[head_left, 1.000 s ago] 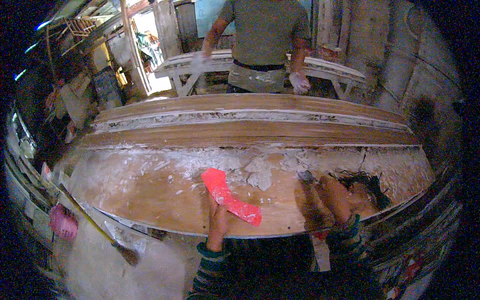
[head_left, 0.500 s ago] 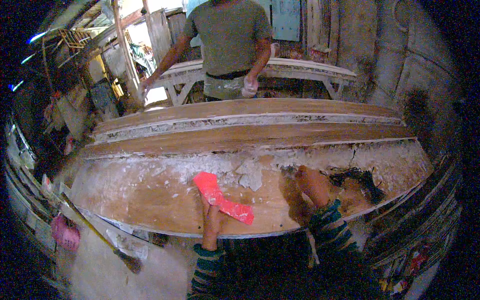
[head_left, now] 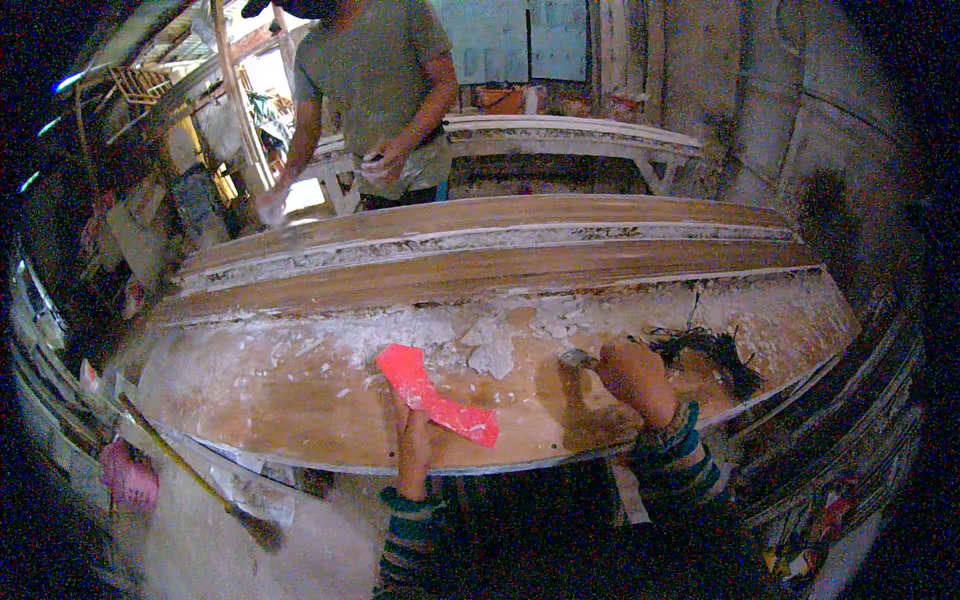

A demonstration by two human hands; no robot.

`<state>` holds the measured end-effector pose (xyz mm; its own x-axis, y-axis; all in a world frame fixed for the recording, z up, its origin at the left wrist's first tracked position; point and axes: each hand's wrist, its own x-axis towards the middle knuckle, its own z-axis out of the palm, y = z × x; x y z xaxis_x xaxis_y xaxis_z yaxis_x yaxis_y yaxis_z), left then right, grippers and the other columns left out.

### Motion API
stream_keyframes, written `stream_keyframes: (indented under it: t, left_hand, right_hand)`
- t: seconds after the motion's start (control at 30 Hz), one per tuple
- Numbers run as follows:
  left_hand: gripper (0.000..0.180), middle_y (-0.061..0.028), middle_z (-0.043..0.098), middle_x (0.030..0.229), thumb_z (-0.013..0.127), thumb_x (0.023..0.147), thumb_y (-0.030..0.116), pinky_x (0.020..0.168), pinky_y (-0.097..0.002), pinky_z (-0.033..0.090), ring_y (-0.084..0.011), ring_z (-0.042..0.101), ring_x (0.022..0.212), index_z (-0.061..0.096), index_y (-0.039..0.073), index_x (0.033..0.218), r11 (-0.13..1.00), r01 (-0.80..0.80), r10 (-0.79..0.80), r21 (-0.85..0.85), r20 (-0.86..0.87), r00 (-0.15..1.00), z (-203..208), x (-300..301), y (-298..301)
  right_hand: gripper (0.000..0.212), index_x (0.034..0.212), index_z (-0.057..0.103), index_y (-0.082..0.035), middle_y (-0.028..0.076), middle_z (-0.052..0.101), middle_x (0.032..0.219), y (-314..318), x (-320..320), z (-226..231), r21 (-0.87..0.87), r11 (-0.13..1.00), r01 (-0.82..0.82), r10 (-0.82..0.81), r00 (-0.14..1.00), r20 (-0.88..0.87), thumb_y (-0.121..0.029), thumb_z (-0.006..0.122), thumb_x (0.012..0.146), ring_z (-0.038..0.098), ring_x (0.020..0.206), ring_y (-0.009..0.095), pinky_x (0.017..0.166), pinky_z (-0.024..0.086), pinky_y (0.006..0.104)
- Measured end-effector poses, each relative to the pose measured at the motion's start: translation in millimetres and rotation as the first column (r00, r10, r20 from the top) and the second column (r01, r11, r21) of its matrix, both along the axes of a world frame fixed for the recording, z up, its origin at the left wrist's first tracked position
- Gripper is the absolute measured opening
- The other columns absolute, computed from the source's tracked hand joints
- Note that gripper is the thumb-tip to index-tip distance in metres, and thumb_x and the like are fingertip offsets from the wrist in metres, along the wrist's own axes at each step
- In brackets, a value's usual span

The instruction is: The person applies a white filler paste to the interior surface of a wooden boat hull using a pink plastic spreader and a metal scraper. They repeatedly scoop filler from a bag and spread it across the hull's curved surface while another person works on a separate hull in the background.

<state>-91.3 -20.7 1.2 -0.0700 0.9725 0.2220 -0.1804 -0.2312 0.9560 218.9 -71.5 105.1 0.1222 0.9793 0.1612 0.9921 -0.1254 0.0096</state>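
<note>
My left hand (head_left: 408,420) is closed on a bright red, bent flat piece (head_left: 408,375) with pale smears, over the brown board. What it is made of I cannot tell. To its right, my right hand (head_left: 637,378) is closed around a small grey scraper-like tool (head_left: 574,357), whose end touches the board or lies just above it. Both hands rest over a long curved wooden board (head_left: 300,410) spread with white, flaky filler (head_left: 492,350). Beside my right hand lies a tangle of black fibres (head_left: 715,355).
Across the board a person (head_left: 375,90) in a grey-green shirt bends over its far left side. A pale ridge (head_left: 500,238) runs along the board. A white wooden bench (head_left: 570,135) stands behind. At lower left are a long-handled brush (head_left: 200,475) and a pink container (head_left: 130,475).
The person opposite has shifted left and leaned forward. My right hand has moved slightly right and down, showing more of the grey tool. My left hand with the red piece has barely moved.
</note>
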Motion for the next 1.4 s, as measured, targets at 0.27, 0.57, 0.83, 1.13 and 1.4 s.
stream_keyframes:
  t: [0.27,0.57,0.83,1.13,1.4]
  left_hand:
    - [0.059,-0.0103,0.044,0.134,0.05,0.089,0.017,0.101,-0.0349,0.036,-0.0234,0.044,0.121,0.029,0.002,0.142,0.997,0.076,-0.078,0.02,0.136,0.988,-3,-2,0]
    - [0.058,-0.0095,0.044,0.133,0.051,0.09,0.018,0.103,-0.0348,0.035,-0.0226,0.043,0.121,0.03,0.002,0.141,0.998,0.069,-0.068,0.014,-0.03,0.997,-29,-10,18]
    - [0.058,-0.0096,0.041,0.135,0.05,0.09,0.019,0.105,-0.0345,0.031,-0.0225,0.04,0.124,0.029,0.002,0.141,0.991,0.132,-0.133,0.031,0.022,0.991,-18,-6,14]
    - [0.062,-0.01,0.034,0.143,0.048,0.088,0.013,0.108,-0.0349,0.027,-0.0235,0.033,0.13,0.024,0.003,0.144,0.989,0.132,-0.136,0.068,0.065,0.989,-12,-4,9]
    - [0.063,-0.0124,0.036,0.14,0.048,0.084,0.012,0.11,-0.0364,0.023,-0.0263,0.031,0.131,0.026,0.001,0.142,0.986,0.166,-0.165,0.005,0.133,0.977,-15,-2,12]
  right_hand:
    - [0.028,0.086,0.064,-0.006,0.019,0.065,0.076,-17,-13,-6,0.023,0.998,0.065,-0.062,0.992,-0.107,-0.033,0.055,0.086,0.064,0.069,0.038,0.059,0.051,0.0483]
    - [0.025,0.093,0.061,-0.005,0.021,0.065,0.082,26,-6,-6,-0.082,0.995,0.063,-0.071,0.992,-0.105,-0.028,0.055,0.087,0.064,0.074,0.038,0.061,0.051,0.0484]
    - [0.026,0.089,0.063,-0.005,0.02,0.065,0.077,38,-18,-27,0.21,0.976,-0.049,0.085,0.983,-0.163,-0.029,0.053,0.088,0.064,0.072,0.041,0.062,0.051,0.0494]
    - [0.025,0.091,0.062,-0.004,0.021,0.064,0.076,39,-15,-19,-0.014,0.998,0.053,-0.054,0.998,-0.028,-0.027,0.054,0.086,0.063,0.072,0.041,0.063,0.051,0.051]
    - [0.026,0.086,0.063,-0.003,0.022,0.066,0.08,49,-18,-7,0.033,0.998,0.05,-0.047,0.996,-0.078,-0.027,0.053,0.087,0.063,0.072,0.042,0.063,0.051,0.0519]
